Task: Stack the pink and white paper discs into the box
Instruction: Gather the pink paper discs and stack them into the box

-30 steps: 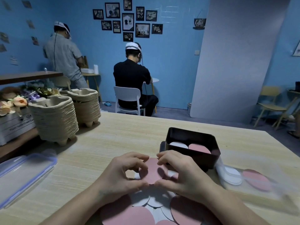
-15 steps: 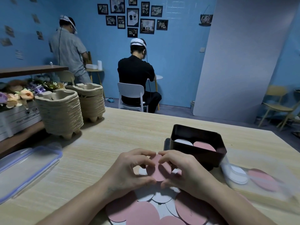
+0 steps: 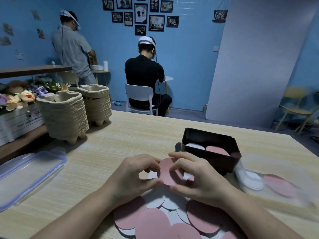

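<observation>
1. Head view: the left hand [image 3: 134, 175] and right hand [image 3: 195, 176] both pinch one pink paper disc [image 3: 166, 171] by its edges, just above the loose pile of discs [image 3: 155, 219] on the wooden table [image 3: 120, 144].
2. The step appears to be picking a disc up. Next it needs carrying to the dark box [image 3: 207, 158] just beyond and laying on the pink stack [image 3: 217, 150] inside.
3. The discs are thin, flat, matte circles. The box looks rigid, with rounded corners.

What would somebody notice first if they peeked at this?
Probably the left hand and right hand pinching one pink disc between them, in the middle. Just below lies a heap of pink and white discs, and a dark box behind the right hand holds more.
</observation>
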Available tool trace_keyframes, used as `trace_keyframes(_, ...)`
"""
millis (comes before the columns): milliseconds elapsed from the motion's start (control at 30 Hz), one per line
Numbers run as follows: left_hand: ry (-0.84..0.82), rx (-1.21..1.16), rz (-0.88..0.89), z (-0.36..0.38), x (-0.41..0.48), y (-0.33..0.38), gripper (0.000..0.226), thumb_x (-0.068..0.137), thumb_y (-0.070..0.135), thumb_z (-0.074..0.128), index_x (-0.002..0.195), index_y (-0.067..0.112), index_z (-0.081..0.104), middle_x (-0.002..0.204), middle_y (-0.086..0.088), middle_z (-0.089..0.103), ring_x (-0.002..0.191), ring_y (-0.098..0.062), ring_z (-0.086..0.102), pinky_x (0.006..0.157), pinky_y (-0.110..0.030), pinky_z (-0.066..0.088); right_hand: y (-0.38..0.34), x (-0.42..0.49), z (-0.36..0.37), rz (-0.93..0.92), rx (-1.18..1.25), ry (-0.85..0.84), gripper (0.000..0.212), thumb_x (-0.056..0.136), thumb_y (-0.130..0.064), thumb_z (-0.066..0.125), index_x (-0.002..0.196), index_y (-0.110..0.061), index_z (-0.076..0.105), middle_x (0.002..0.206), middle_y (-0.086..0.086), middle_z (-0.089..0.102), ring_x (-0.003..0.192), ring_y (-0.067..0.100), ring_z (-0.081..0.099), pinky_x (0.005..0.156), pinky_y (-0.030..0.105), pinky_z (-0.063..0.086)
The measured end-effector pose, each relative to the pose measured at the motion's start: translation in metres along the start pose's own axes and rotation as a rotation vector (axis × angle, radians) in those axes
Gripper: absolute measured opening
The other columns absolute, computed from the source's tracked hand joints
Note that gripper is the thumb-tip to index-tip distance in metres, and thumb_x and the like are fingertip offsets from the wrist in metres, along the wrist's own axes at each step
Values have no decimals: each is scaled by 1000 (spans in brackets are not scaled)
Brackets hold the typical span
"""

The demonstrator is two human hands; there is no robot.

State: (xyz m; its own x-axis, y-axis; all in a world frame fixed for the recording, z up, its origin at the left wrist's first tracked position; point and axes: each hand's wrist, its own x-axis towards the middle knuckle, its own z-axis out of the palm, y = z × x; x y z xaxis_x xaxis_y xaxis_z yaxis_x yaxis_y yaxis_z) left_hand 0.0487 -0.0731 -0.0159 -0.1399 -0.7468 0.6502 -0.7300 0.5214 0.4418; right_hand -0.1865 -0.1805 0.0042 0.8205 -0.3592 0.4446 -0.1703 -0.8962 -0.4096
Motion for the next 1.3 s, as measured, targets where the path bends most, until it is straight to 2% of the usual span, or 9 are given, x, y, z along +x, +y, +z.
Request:
trace_keyframes(100,0,31,32,3,1,1,21,80,17,90,92,18,73,107,10,75,97,6,64,75,-20,53,-4,1,-2,-7,-93,-29,30,82,-42,81,98,-24,62,140,-7,57,115,-17,51,91,15,47)
trace_keyframes(167,-28,33,28,3,-1,0,20,82,17,88,94,18,72,106,10,75,102,6,65,75,-25,55,-7,1,-3,-16,-132,-23,31,82,-44,80,96,-23,63,133,-10,59,101,-13,55,85,19,50)
trace_keyframes(233,-55,34,0,0,-2,0,21,83,18,88,98,19,72,107,10,74,108,2,66,78,-27,56,-8,1,-4,-22,-150,-11,31,83,-49,78,96,-24,63,130,-12,60,108,-6,58,87,24,52)
trace_keyframes(367,-78,65,-60,-8,-7,1,30,87,31,84,112,22,71,112,14,71,98,-6,69,78,-27,57,-12,-1,-6,-27,-161,-21,33,83,-55,75,96,-27,65,133,-13,61,125,2,53,98,25,48)
trace_keyframes(533,-61,93,-113,-15,-27,17,23,94,33,73,114,22,71,105,15,70,95,-3,67,78,-28,56,-22,-3,-9,-67,-121,-73,31,83,-53,73,96,-26,67,129,-10,64,118,10,60,95,24,46)
trace_keyframes(700,-90,157,-177,-32,-48,26,14,94,28,71,108,24,70,99,17,68,91,-3,65,75,-26,55,-29,-6,-2,-120,-60,-124,30,85,-52,78,96,-25,68,134,-7,63,124,3,57,98,14,44)
trace_keyframes(833,-147,197,-203,-44,-64,28,12,94,26,67,105,25,70,99,16,70,91,-5,67,78,-34,55,-30,-5,3,-142,-45,-152,35,86,-57,73,97,-24,67,129,-2,63,119,7,59,97,20,48)
trace_keyframes(1100,-239,-77,-449,-62,-80,33,53,75,30,74,127,38,69,126,13,67,125,-8,62,108,-25,47,-29,-7,5,-146,-4,-146,38,85,-57,74,98,-22,68,128,1,64,123,5,59,98,26,50)
trace_keyframes(1300,-268,-49,-477,-60,-76,31,63,62,29,86,123,37,71,121,14,67,121,-4,63,108,-26,49,-27,-7,4,-145,-5,-130,34,85,-53,78,97,-22,68,127,1,65,124,3,58,97,27,50)
